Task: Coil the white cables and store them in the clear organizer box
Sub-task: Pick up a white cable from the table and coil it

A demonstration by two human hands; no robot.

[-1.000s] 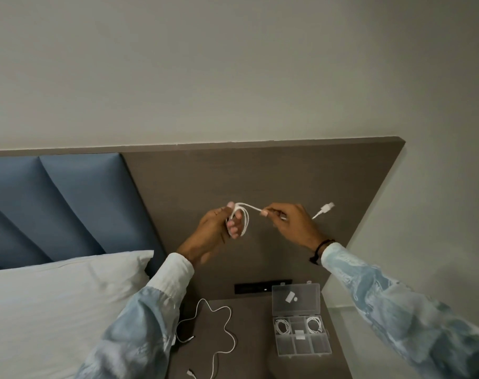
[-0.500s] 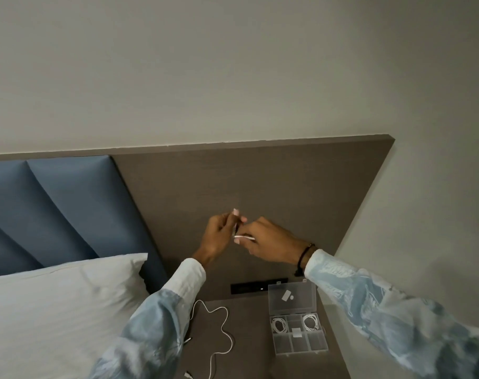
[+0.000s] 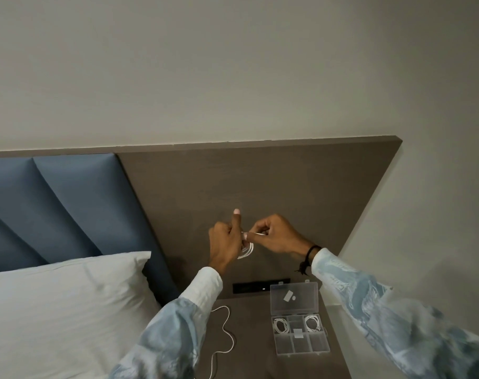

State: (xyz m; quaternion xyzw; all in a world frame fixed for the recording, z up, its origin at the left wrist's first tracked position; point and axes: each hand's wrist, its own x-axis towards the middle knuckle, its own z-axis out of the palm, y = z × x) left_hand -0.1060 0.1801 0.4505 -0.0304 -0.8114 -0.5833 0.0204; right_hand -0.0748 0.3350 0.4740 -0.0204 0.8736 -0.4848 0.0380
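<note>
A coiled white cable [image 3: 247, 251] hangs from my left hand [image 3: 225, 240], held up in front of the brown headboard panel. My right hand [image 3: 275, 236] pinches the cable's end right beside the left thumb, and the two hands touch. Below them the clear organizer box [image 3: 319, 348] lies with its lid up on the bedside table [image 3: 257, 359]. Two coiled white cables sit in its back compartments, one on the left [image 3: 280, 324] and one on the right [image 3: 313, 323]. A loose white cable [image 3: 226, 330] snakes over the table's left part.
A white pillow [image 3: 63, 313] lies at the lower left, against blue padded headboard panels [image 3: 68, 203]. A black socket strip [image 3: 260, 286] sits on the brown panel just above the table. The grey wall runs to the right of the table.
My right hand has come in from the right to the left hand, drawing the free plug end into the coil. The coil now hangs lower, below the left hand.
</note>
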